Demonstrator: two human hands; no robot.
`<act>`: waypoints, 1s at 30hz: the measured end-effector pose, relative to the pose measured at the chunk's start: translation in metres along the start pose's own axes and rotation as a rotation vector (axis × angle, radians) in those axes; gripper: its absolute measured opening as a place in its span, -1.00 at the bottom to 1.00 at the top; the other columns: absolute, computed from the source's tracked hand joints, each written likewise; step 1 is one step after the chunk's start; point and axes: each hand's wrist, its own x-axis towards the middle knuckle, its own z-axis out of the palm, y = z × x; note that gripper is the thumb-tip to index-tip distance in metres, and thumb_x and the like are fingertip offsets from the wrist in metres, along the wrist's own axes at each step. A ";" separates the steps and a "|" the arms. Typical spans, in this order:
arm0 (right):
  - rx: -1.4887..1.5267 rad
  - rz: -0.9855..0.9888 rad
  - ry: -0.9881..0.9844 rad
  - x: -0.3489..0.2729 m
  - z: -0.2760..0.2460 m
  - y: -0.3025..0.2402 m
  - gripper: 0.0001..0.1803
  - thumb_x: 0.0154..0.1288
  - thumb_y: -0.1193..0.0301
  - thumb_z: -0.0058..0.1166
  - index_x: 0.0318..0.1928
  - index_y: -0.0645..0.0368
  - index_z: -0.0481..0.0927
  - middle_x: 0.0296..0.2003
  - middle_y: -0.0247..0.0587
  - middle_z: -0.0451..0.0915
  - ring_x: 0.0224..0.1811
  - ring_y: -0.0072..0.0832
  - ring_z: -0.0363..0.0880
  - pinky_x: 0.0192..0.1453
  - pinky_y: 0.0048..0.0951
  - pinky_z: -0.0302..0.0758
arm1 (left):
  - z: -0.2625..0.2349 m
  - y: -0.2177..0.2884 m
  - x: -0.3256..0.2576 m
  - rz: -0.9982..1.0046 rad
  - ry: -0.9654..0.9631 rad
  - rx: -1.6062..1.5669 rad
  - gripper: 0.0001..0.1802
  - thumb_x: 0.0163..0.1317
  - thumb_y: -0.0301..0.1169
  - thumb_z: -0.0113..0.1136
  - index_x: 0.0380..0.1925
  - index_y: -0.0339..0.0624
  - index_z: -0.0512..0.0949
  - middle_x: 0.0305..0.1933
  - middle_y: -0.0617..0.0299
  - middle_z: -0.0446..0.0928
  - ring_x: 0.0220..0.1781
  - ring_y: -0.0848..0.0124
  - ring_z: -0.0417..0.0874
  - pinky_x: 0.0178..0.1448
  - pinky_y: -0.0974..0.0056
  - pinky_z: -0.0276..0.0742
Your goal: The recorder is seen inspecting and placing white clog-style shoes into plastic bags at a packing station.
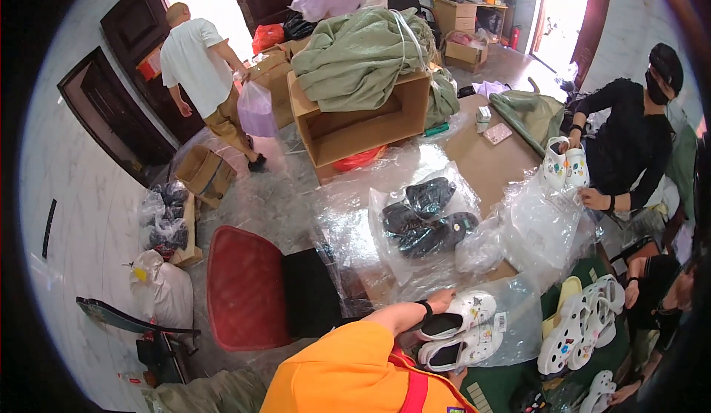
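A pair of white clogs (462, 333) with colourful charms lies side by side, toes inside a clear plastic bag (518, 324). My left hand (442, 301), a dark band at its wrist, is closed at the heel of the upper clog. Just below the lower clog, a small part of my right hand (457, 378) shows; its fingers are mostly hidden. Right of the bag, more white clogs (574, 331) and a yellow clog (563, 299) rest on the green tabletop (511, 380).
Bagged black clogs (426, 220) lie ahead on plastic sheeting. On the right, a person in black (629, 135) holds white clogs (565, 164); another person's hand (632, 293) is nearer. A red-backed chair (248, 287) and open carton (363, 120) stand left and ahead. Someone (204, 65) carries a bag.
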 end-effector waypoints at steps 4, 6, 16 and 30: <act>0.044 0.095 -0.026 -0.004 -0.003 -0.007 -0.26 0.18 0.49 -0.24 0.25 -0.35 -0.26 0.17 -0.19 0.11 0.01 -0.15 0.33 -0.13 0.07 0.33 | 0.004 0.002 -0.004 -0.059 -0.031 -0.094 -0.66 0.15 -0.25 -0.18 -0.17 -0.22 0.39 -0.13 -0.10 0.45 -0.09 -0.01 0.45 -0.07 0.07 0.32; 0.094 0.060 -0.052 -0.002 -0.015 -0.002 -0.27 0.18 0.49 -0.26 0.25 -0.36 -0.26 0.16 -0.18 0.11 -0.01 -0.15 0.34 -0.14 0.06 0.34 | 0.000 0.016 -0.016 -0.109 -0.077 -0.085 -0.66 0.15 -0.23 -0.19 -0.20 -0.24 0.36 -0.17 -0.12 0.45 -0.11 0.00 0.45 -0.10 0.07 0.30; 0.231 -0.414 -0.142 -0.028 -0.059 -0.046 -0.53 0.22 0.27 -0.15 0.12 0.13 0.19 0.04 -0.17 0.35 -0.01 -0.35 0.42 -0.04 -0.36 0.44 | -0.020 0.078 -0.035 0.312 -0.062 -0.008 -0.80 0.09 -0.32 -0.03 -0.37 -0.22 0.38 -0.33 -0.01 0.45 -0.28 0.14 0.45 -0.19 0.13 0.34; 0.129 -0.489 0.243 -0.068 -0.068 -0.109 -0.74 0.29 0.23 -0.18 -0.46 0.13 0.29 -0.63 -0.41 0.38 -0.63 -0.70 0.37 -0.59 -0.67 0.33 | -0.022 0.132 -0.068 0.323 0.156 -0.094 -0.77 0.19 -0.33 -0.07 -0.46 -0.31 0.38 -0.59 0.00 0.45 -0.54 0.12 0.47 -0.42 0.17 0.33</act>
